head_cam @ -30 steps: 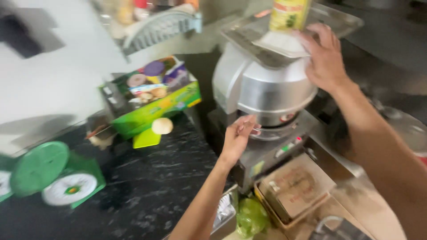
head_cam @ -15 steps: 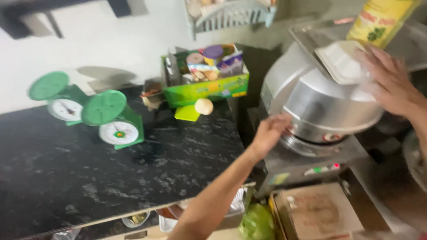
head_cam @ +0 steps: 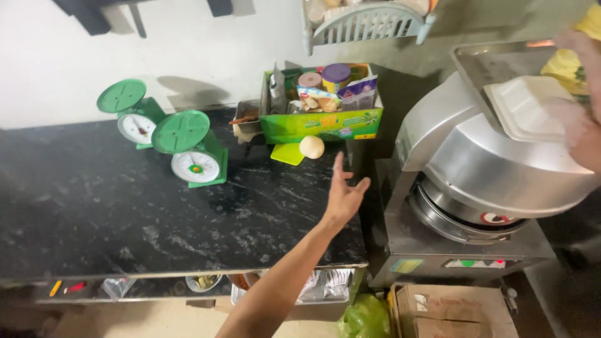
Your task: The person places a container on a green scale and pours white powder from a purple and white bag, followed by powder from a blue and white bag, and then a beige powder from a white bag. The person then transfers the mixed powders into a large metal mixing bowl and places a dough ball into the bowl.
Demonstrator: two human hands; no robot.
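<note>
- Head view: our left hand [head_cam: 343, 195] spread wide, empty, over the counter [head_cam: 94, 213] near the round dough ball [head_cam: 312, 147].
- Right hand [head_cam: 582, 134] blurred on the white foam tray [head_cam: 523, 109]; grip unclear.
- We'd steady the tray flat.

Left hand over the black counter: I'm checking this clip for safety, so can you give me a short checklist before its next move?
1. Left hand empty, fingers spread: ok.
2. Path to the round pale ball on the counter free of clutter: ok.
3. Ball lying steady beside the green box: cannot tell, it may roll.
4. Two green scales well off to the side of the hand: ok.
5. Right hand on the steel machine: cannot tell, blurred at the frame edge.
</note>
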